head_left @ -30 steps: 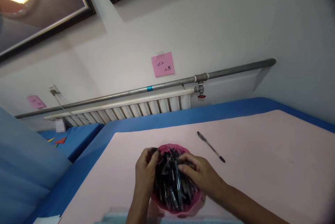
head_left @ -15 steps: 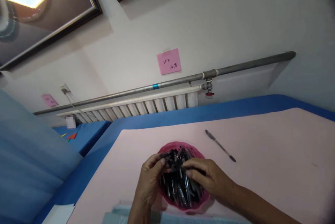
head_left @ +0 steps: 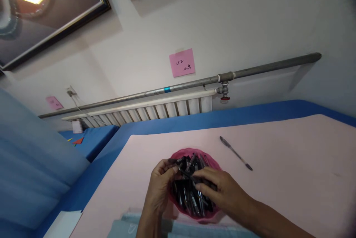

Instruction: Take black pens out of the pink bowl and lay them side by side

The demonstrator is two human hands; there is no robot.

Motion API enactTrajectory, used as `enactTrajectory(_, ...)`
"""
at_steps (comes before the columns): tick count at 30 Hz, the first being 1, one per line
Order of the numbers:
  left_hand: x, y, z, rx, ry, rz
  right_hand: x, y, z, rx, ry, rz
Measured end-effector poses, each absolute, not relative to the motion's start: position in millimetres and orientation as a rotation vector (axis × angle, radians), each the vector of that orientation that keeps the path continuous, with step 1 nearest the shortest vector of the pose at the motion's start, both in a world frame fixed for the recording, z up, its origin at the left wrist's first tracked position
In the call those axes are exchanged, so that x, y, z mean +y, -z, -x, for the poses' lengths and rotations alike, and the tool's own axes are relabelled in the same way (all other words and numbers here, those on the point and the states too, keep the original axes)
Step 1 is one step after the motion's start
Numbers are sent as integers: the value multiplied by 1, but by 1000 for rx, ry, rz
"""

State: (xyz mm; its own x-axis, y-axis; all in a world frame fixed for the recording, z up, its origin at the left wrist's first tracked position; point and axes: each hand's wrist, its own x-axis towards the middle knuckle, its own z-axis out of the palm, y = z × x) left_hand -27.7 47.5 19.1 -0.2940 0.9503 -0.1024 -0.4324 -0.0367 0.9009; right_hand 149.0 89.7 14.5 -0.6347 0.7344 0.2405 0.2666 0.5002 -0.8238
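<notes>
A pink scalloped bowl [head_left: 189,151] is filled with many black and clear pen parts [head_left: 185,197]. Over its left side, my left hand [head_left: 160,184] pinches a small dark pen part [head_left: 172,161]; its exact shape is partly hidden by the fingers. My right hand [head_left: 219,186], above the bowl's right side, grips a dark pen [head_left: 187,174] whose thin end points at my left fingertips. Whether the two pieces touch is hard to tell. A whole pen [head_left: 236,152] with a dark cap lies on the pink sheet beyond the bowl, to the right.
The pink sheet [head_left: 278,178] covers a blue table [head_left: 250,110]. Light blue cloth [head_left: 125,227] lies along the near edge, and white paper [head_left: 62,223] at the lower left. A blue curtain [head_left: 30,164] hangs left. Behind stand a radiator [head_left: 161,110] and a pipe [head_left: 194,83].
My right hand has turned slightly, and the thin end of the pen now shows between my hands, near the left fingertips. The view has shifted a little.
</notes>
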Motion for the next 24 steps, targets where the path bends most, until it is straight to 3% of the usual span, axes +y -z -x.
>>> enactTrajectory(24, 44, -25, 14, 1098, -1484, -560, 85, -16, -147, -2050, -1054, 909)
